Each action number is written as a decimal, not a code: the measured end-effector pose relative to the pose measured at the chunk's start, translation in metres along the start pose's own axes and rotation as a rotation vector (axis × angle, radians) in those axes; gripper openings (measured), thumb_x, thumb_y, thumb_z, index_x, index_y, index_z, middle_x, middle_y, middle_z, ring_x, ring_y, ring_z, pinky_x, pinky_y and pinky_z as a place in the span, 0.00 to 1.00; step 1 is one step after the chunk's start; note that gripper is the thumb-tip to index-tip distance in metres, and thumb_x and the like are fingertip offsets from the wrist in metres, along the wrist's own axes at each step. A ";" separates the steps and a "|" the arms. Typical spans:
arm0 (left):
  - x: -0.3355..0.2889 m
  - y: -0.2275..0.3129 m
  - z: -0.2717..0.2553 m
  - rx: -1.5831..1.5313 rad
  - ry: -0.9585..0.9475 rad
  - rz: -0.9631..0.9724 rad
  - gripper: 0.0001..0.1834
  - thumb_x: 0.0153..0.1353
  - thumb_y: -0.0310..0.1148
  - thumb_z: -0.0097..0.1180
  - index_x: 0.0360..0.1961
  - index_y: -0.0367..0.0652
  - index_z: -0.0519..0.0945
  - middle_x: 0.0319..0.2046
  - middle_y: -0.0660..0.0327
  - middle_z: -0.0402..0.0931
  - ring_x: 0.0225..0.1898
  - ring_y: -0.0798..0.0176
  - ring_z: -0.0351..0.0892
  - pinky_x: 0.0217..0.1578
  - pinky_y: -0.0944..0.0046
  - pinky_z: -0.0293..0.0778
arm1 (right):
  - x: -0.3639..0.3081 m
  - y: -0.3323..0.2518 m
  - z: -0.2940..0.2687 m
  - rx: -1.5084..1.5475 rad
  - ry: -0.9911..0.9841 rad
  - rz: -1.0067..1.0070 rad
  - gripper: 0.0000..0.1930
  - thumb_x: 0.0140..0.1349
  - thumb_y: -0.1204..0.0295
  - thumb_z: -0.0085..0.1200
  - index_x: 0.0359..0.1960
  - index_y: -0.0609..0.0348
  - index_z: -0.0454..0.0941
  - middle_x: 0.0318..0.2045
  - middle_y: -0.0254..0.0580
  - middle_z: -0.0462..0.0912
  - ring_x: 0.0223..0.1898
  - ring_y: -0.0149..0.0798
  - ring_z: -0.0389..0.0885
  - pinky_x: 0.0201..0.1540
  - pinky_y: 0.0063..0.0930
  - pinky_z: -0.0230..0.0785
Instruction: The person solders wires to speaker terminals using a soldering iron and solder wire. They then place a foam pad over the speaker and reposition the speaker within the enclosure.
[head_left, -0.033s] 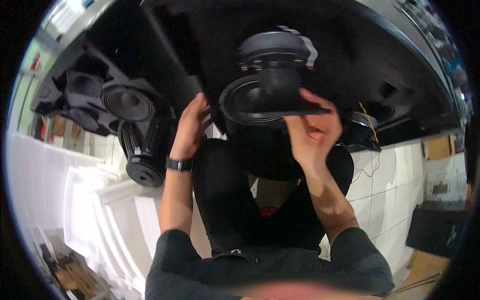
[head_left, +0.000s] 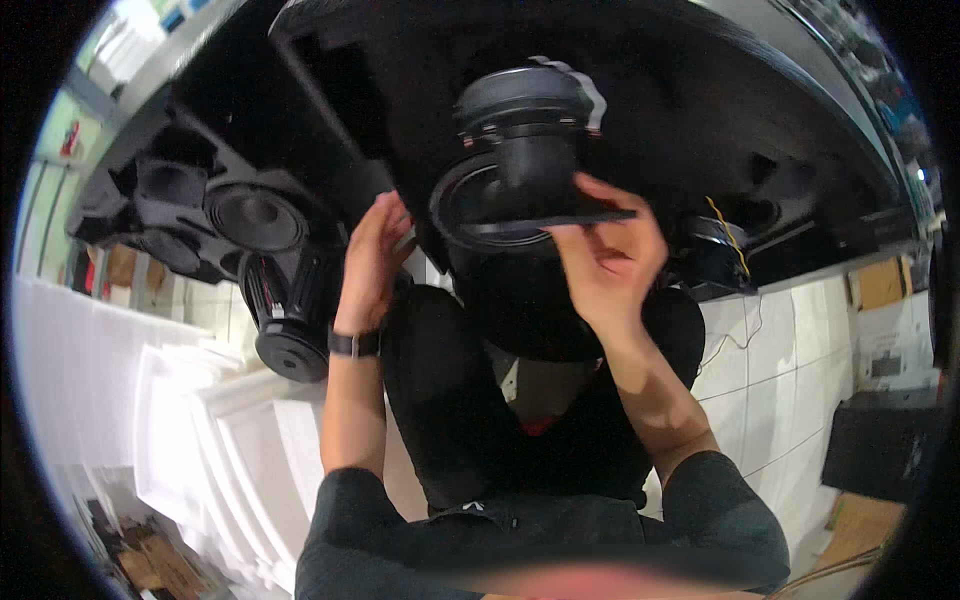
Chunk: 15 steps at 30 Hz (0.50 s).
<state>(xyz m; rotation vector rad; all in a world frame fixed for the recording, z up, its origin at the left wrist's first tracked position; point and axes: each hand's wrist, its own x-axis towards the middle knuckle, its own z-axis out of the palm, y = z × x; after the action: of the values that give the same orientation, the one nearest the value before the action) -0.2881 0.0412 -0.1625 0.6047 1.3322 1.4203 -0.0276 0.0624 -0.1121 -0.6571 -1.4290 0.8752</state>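
Observation:
In my right hand point(head_left: 618, 255) is a black speaker horn point(head_left: 535, 165), gripped by its flat flange between thumb and fingers. A round compression driver point(head_left: 525, 98) with a pale strip at its side sits on the horn's upper end. Behind the horn, partly covered by it, shows a round speaker cone point(head_left: 450, 205) in a large black speaker cabinet point(head_left: 640, 90). My left hand point(head_left: 370, 255), with a dark band at the wrist, is beside the cabinet's left edge. Its fingers are apart and hold nothing; whether they touch the edge I cannot tell.
Another black cabinet with a round speaker point(head_left: 255, 215) stands at the left. Below it rests a ribbed black part with a round end point(head_left: 290, 350). At the right lies a round driver with a yellow wire point(head_left: 738, 240). White frame-like pieces point(head_left: 210, 430) lie lower left.
My right hand has shifted a little to the left with the horn and driver. The left hand stays near the cabinet edge.

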 end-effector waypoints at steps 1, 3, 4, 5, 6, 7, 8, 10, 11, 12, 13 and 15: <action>-0.016 0.016 0.006 0.005 -0.044 0.121 0.33 0.74 0.59 0.43 0.67 0.43 0.69 0.65 0.56 0.70 0.66 0.54 0.67 0.66 0.48 0.62 | 0.007 -0.002 0.004 0.035 0.001 -0.093 0.14 0.61 0.85 0.61 0.50 0.72 0.79 0.51 0.53 0.84 0.41 0.27 0.86 0.40 0.17 0.79; -0.043 0.046 0.016 -0.005 -0.125 0.372 0.38 0.74 0.62 0.39 0.71 0.43 0.65 0.71 0.51 0.63 0.73 0.50 0.60 0.70 0.47 0.57 | 0.006 -0.011 0.004 0.106 -0.033 -0.074 0.15 0.61 0.87 0.59 0.50 0.69 0.80 0.50 0.50 0.84 0.44 0.29 0.85 0.43 0.19 0.80; -0.051 0.061 0.020 0.013 -0.148 0.488 0.37 0.75 0.60 0.37 0.70 0.42 0.66 0.72 0.50 0.61 0.73 0.49 0.59 0.71 0.45 0.56 | 0.006 -0.012 0.006 0.156 -0.031 -0.060 0.15 0.60 0.87 0.59 0.50 0.68 0.80 0.49 0.48 0.85 0.45 0.30 0.85 0.44 0.20 0.80; -0.059 0.073 0.024 0.051 -0.141 0.617 0.35 0.75 0.59 0.38 0.70 0.41 0.66 0.71 0.50 0.63 0.72 0.48 0.61 0.70 0.45 0.58 | 0.006 -0.010 0.007 0.176 -0.022 -0.087 0.16 0.60 0.88 0.58 0.50 0.66 0.81 0.49 0.47 0.85 0.45 0.30 0.85 0.44 0.20 0.80; -0.065 0.085 0.027 0.072 -0.058 0.697 0.34 0.76 0.57 0.38 0.69 0.40 0.67 0.70 0.49 0.65 0.71 0.48 0.64 0.69 0.45 0.60 | 0.006 -0.007 0.009 0.197 -0.016 -0.113 0.16 0.60 0.89 0.57 0.50 0.65 0.81 0.48 0.45 0.85 0.45 0.30 0.85 0.44 0.21 0.79; -0.071 0.095 0.029 0.123 -0.049 0.772 0.33 0.76 0.55 0.38 0.68 0.40 0.68 0.69 0.49 0.66 0.70 0.48 0.66 0.68 0.46 0.62 | 0.006 -0.002 0.012 0.217 -0.015 -0.138 0.17 0.59 0.89 0.56 0.50 0.63 0.82 0.48 0.44 0.85 0.45 0.30 0.85 0.44 0.21 0.79; -0.077 0.103 0.030 0.165 -0.002 0.830 0.31 0.77 0.54 0.39 0.67 0.40 0.69 0.68 0.49 0.68 0.68 0.49 0.67 0.67 0.47 0.64 | 0.005 0.003 0.013 0.182 -0.008 -0.153 0.18 0.59 0.90 0.56 0.50 0.62 0.82 0.48 0.42 0.86 0.45 0.29 0.85 0.44 0.21 0.79; -0.089 0.118 0.028 0.229 0.100 0.954 0.27 0.77 0.50 0.41 0.65 0.41 0.71 0.65 0.51 0.72 0.66 0.52 0.71 0.65 0.50 0.67 | 0.002 0.010 0.015 0.121 -0.014 -0.176 0.19 0.59 0.90 0.54 0.51 0.61 0.82 0.47 0.40 0.86 0.43 0.28 0.85 0.42 0.20 0.78; -0.096 0.124 0.027 0.254 0.142 1.016 0.25 0.77 0.48 0.42 0.64 0.42 0.73 0.64 0.52 0.73 0.66 0.54 0.72 0.64 0.53 0.69 | 0.001 0.012 0.016 0.139 -0.020 -0.200 0.20 0.60 0.91 0.53 0.52 0.62 0.82 0.47 0.41 0.86 0.42 0.26 0.84 0.40 0.17 0.75; -0.101 0.128 0.026 0.284 0.165 1.093 0.23 0.78 0.46 0.44 0.62 0.43 0.75 0.63 0.54 0.75 0.65 0.57 0.74 0.63 0.56 0.70 | -0.002 0.012 0.017 0.154 -0.015 -0.183 0.20 0.60 0.91 0.53 0.52 0.62 0.82 0.47 0.41 0.86 0.42 0.25 0.83 0.40 0.16 0.75; -0.106 0.130 0.026 0.282 0.145 1.102 0.22 0.77 0.46 0.45 0.62 0.44 0.75 0.63 0.55 0.75 0.65 0.58 0.73 0.63 0.57 0.70 | -0.004 0.012 0.019 0.163 -0.003 -0.163 0.20 0.60 0.90 0.53 0.53 0.62 0.82 0.47 0.41 0.86 0.41 0.24 0.83 0.40 0.16 0.75; -0.112 0.125 0.031 0.335 0.056 1.041 0.22 0.77 0.45 0.45 0.62 0.44 0.75 0.63 0.56 0.75 0.65 0.58 0.73 0.63 0.57 0.70 | -0.006 0.008 0.023 0.231 0.043 -0.162 0.18 0.63 0.88 0.55 0.54 0.63 0.81 0.49 0.42 0.85 0.41 0.21 0.81 0.39 0.14 0.75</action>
<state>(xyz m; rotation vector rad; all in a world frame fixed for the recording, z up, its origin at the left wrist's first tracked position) -0.2666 -0.0267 -0.0071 1.6528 1.3563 2.0236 -0.0509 0.0592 -0.1209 -0.3785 -1.2990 0.8766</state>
